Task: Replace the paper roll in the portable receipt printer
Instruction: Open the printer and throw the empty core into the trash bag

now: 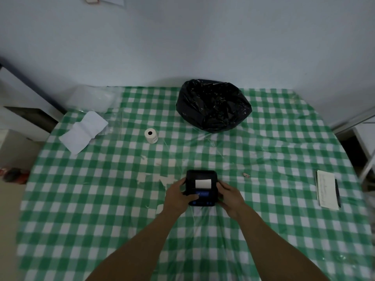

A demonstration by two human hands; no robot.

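Note:
A small black receipt printer (201, 175) rests on the green-and-white checked table (101, 199), a strip of white paper showing at its top slot and a blue panel below. My left hand (178, 197) grips its left side, thumb over the front near the blue panel. My right hand (230, 196) holds its right side. A white paper roll (151, 136) stands on end, apart from both hands, farther back and to the left.
A black plastic bag (213, 105) sits at the back centre. Crumpled white paper (84, 131) and clear plastic wrap (93, 98) lie back left. A notepad (327, 189) with a pen (337, 192) lies at the right edge.

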